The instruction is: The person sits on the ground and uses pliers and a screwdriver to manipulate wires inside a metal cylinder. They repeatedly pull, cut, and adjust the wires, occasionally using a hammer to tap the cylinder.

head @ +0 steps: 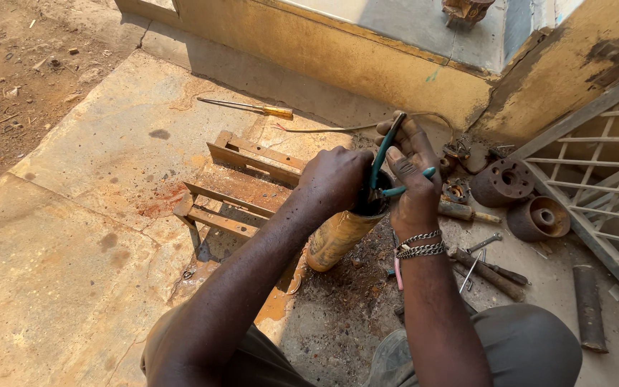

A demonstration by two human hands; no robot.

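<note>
Screwdriver (248, 107) behind frame (234, 188), cylinder (338, 236) right.

Pliers (388, 161) teal-handled; cylinder (338, 236) yellow-brown; screwdriver (252, 108) yellow-handled.

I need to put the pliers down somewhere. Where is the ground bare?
Bare: the concrete slab left of the rusty frame, and the strip between frame and screwdriver. Crowded: right of the right hand, among round metal parts and loose tools.
</note>
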